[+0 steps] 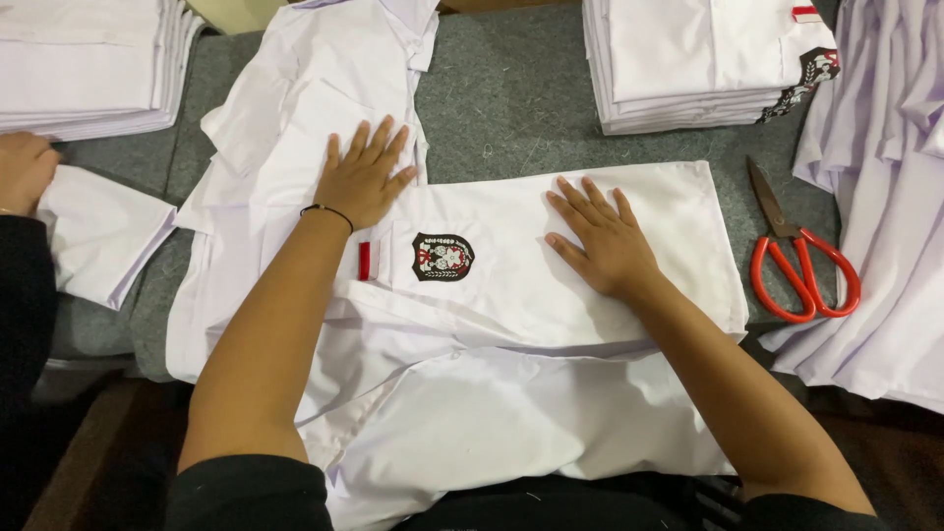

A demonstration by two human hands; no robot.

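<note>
A white uniform shirt (551, 285), badge uppermost, is pressed flat at the centre of the frame by the left hand (364, 177) and right hand (605, 241), fingers spread, nothing clasped. It is judged light, soft and crease-prone, best taken at the folded edges. A grey felt tabletop (511, 98) lies beneath, with folded shirt stacks (688, 59) upper right and red-handled scissors (801, 265) at right.

A garment workshop is showing here: stacks of folded white cotton shirts (703, 59) are sitting along the grey felt table's (511, 98) far edge, red-handled steel scissors (798, 258) lying near its right edge.
</note>
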